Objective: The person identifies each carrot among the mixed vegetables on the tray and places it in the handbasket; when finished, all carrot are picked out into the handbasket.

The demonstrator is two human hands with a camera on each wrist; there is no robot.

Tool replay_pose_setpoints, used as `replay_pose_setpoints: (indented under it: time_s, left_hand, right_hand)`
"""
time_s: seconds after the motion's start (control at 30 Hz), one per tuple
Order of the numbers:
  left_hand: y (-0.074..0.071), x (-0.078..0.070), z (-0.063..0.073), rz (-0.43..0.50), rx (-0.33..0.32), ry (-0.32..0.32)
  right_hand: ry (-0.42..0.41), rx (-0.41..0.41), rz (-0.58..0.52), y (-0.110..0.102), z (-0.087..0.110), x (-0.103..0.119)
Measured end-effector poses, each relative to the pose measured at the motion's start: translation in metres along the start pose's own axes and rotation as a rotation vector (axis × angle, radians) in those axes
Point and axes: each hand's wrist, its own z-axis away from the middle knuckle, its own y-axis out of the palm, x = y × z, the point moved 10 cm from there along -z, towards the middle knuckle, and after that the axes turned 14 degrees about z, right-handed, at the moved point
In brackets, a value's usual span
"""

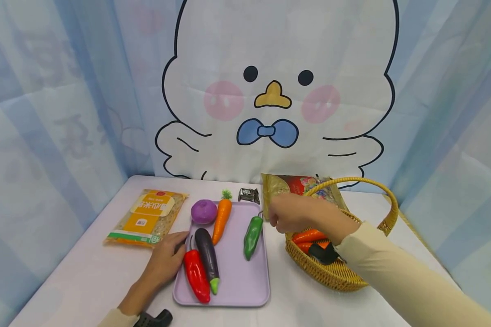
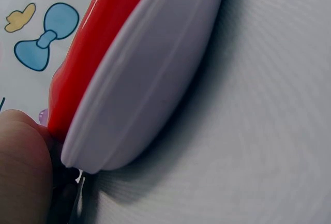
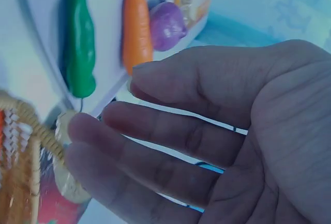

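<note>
My left hand rests at the left edge of the lavender tray, its fingertips at the rim. Close to it on the tray lie a red chili pepper and a dark eggplant. In the left wrist view the thumb is beside the red pepper's end. My right hand hovers between the tray and the wicker basket, with nothing in it. Its fingers are loosely extended in the right wrist view. Nearest it on the tray lies a green chili pepper. A carrot and purple onion lie at the tray's far end.
In the basket are orange-red vegetables and a dark item; its tall handle arches at the right. Behind stands a gold food bag, beside a small black packet. A grain bag lies left.
</note>
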Motion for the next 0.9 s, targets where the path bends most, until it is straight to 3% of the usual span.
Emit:
replay_pose_setpoints:
  time_s: [0.3, 0.5, 0.7, 0.9]
  left_hand:
    - [0.001, 0.001, -0.001, 0.006, 0.007, 0.021]
    - [0.0, 0.001, -0.001, 0.003, 0.002, 0.02]
    - [-0.001, 0.002, 0.0, -0.001, -0.003, 0.021]
    - [0.0, 0.0, 0.001, 0.001, -0.004, 0.029]
  right_hand:
    - [-0.046, -0.162, 0.016, -0.009, -0.031, 0.009]
    - [-0.088, -0.278, -0.037, 0.0, -0.06, 0.011]
    - [-0.047, -0.351, -0.149, 0.011, -0.088, -0.001]
    - [0.011, -0.422, -0.146, 0.018, -0.107, -0.011]
